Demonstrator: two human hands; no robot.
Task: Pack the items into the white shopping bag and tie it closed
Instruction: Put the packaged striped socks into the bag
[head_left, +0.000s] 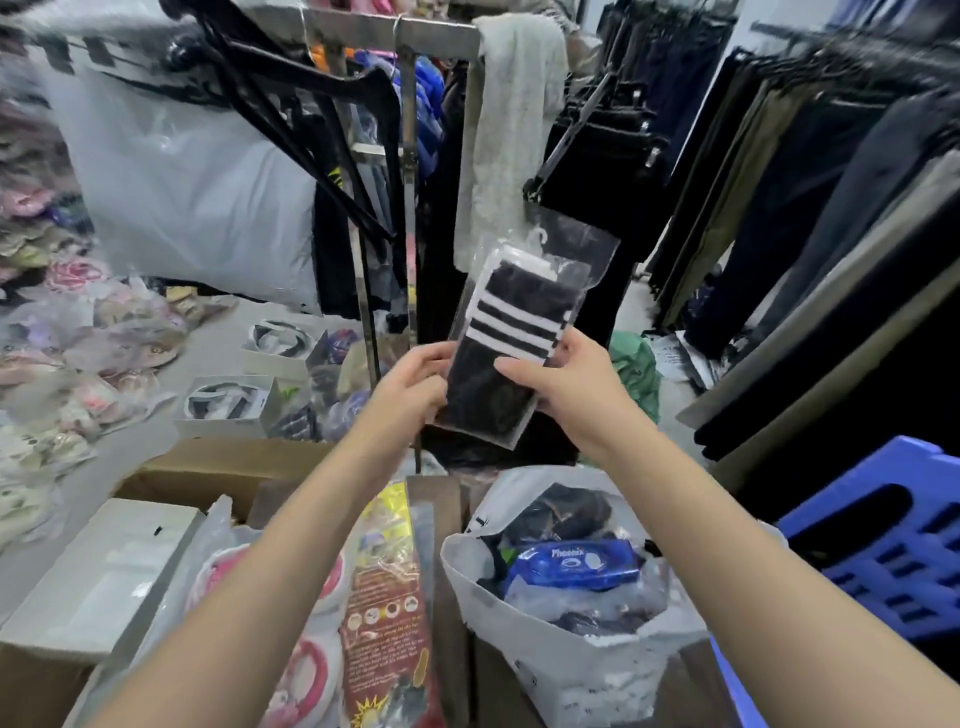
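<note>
Both hands, left hand (410, 387) and right hand (563, 387), pinch their fingers on the sock packet's (511, 343) side edges; below them the white shopping bag (561, 670) gapes open.

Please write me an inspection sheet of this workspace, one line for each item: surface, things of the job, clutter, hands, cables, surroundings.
Surface: no table seen; the white shopping bag stands among open cardboard boxes.
Job's things: bag open, untied, already holding a blue Phoenix packet and dark items; a black sock pack with white stripes, in clear wrap, is held above it.
Clutter: red printed packet, pink-and-white items in plastic, a white box, boxed goods on the floor.
Hands: left hand and right hand both grip the sock pack by its lower edges.
Cables: nothing seen.
Surroundings: metal clothes rack, hanging dark trousers, blue plastic crate.
</note>
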